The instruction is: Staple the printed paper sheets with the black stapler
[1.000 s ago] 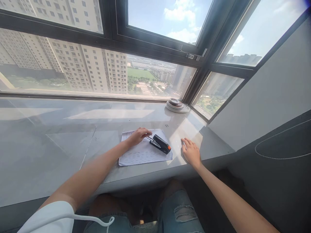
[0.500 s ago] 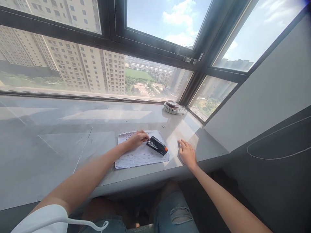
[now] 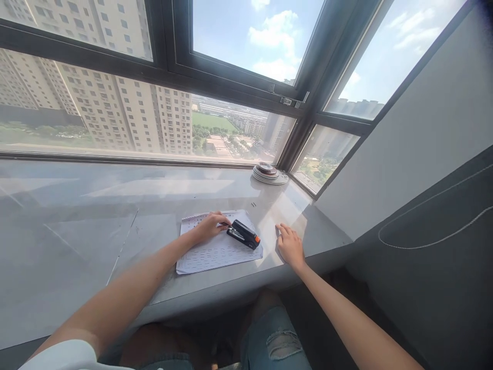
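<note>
A black stapler [image 3: 243, 234] with an orange-red end lies at a slant on a stack of printed papers [image 3: 215, 261]. My left hand [image 3: 208, 228] rests over the papers, its fingers closed at the stapler's left, silver-coloured end. The fingertips partly cover that end, so the exact hold is hard to see. To the right of the papers, my right hand [image 3: 290, 245] lies palm down on the pale sill, fingers stretched out and holding nothing. Just beyond the papers sit small metallic pieces [image 3: 253, 204] that look like a strip of staples.
A stack of round, plate-like discs [image 3: 269, 174] stands in the window corner. Dark window frames [image 3: 239, 87] rise behind the wide sill [image 3: 88, 231], whose front edge runs above my knees. A white cord [image 3: 416, 246] hangs in a loop at the right.
The whole view has shifted slightly, so everything appears a little further left and lower. Both hands and the stapler keep nearly the same places on the sill and papers.
</note>
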Motion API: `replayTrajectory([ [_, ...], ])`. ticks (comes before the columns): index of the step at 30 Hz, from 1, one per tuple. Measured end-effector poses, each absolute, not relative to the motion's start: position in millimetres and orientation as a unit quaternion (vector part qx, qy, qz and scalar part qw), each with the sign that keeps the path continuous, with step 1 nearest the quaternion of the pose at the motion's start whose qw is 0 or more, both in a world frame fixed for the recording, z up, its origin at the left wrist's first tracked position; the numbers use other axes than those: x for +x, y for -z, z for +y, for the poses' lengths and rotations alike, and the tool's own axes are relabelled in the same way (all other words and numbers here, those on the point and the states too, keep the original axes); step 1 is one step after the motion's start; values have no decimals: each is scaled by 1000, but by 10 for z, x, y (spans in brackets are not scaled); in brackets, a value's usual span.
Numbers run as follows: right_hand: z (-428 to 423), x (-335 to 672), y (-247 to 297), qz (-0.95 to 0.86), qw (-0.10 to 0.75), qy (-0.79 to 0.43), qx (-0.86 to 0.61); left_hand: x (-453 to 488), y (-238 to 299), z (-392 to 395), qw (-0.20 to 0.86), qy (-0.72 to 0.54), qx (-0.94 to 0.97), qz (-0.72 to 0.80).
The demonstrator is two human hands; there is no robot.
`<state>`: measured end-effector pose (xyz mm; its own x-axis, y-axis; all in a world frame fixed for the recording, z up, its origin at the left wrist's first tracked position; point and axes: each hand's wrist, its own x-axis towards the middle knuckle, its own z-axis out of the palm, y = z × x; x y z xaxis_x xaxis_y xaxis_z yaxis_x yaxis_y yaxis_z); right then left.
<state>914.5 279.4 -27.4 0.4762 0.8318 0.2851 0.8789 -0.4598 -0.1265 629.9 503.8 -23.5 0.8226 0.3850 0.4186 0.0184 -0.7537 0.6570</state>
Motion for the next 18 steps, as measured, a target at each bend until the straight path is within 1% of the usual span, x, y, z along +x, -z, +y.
replayTrajectory([
  [8, 2822, 9200, 348, -505, 135, 93, -848, 6266, 178, 5025, 343, -287, 884, 135],
  [13, 2818, 9201, 358, -502, 146, 86, -848, 6279, 154, 4996, 299, -319, 895, 93],
  [18, 2813, 9191, 351, -506, 153, 85, -844, 6284, 97, 4968, 314, -323, 892, 47],
])
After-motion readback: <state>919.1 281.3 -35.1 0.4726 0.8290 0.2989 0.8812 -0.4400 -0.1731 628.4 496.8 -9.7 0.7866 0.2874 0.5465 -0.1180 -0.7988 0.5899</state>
